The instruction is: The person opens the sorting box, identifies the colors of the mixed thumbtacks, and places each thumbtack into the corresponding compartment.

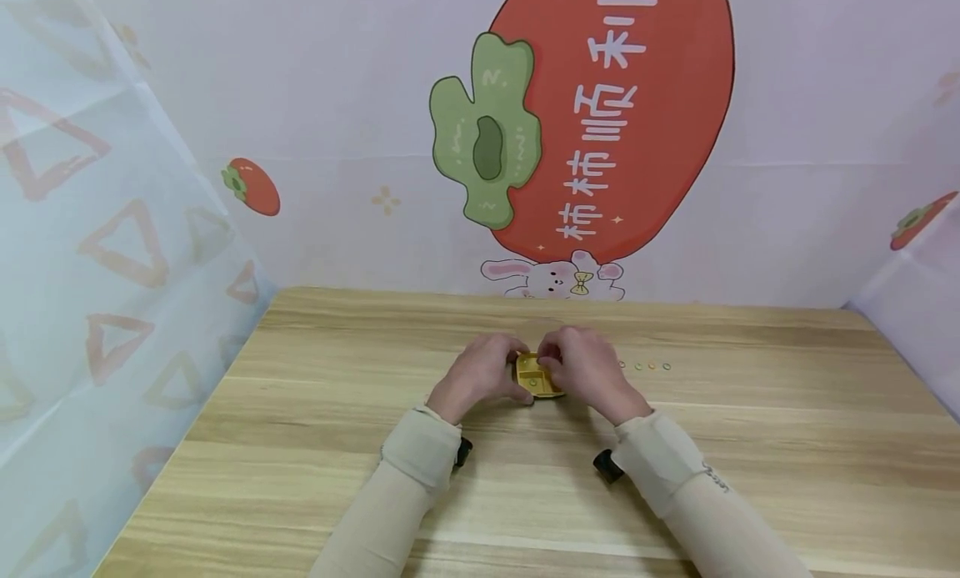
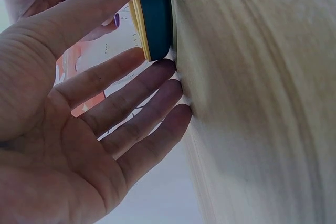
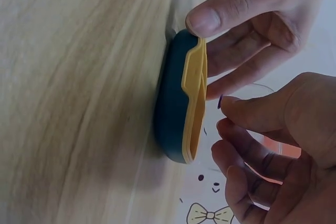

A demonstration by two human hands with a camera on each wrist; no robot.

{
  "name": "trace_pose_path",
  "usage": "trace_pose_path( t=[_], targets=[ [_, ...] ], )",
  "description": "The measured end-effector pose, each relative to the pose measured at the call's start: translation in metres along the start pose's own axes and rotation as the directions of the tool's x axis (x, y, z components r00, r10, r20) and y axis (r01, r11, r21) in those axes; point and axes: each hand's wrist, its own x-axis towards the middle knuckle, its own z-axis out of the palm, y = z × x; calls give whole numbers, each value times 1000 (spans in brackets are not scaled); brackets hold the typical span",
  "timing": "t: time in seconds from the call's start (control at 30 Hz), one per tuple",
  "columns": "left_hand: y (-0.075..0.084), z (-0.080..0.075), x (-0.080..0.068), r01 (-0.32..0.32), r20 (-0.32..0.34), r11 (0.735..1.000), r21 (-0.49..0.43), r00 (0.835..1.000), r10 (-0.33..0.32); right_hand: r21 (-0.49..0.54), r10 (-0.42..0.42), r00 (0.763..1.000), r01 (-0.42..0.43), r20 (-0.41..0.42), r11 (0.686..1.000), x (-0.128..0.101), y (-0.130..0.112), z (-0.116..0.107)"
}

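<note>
A small box, dark teal outside with a yellow divided insert, sits on the wooden table. My left hand grips it from the left, thumb at the near edge and index finger at the far side; the other fingers reach down to the tabletop. Over the box's right part is my right hand, pinching a small purple ring between thumb and fingertip, just above the insert. The ring shows edge-on in both wrist views. A tiny greenish ring lies in the near compartment.
To the right of my right hand, several tiny coloured rings lie in a row on the table. Behind the table rises a printed backdrop, with a side panel at the left.
</note>
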Motion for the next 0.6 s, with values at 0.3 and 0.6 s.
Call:
trace_pose_path(
  t=[0.3,0.6],
  targets=[
    [0,0,-1,-5,-1,1000,13,1000,5,-16,6,1000,-6,-8,1000,3,-4,6],
    [1,0,0,-1,-5,1000,23,1000,1,-42,-9,1000,8,-12,999,4,-6,12]
  ],
)
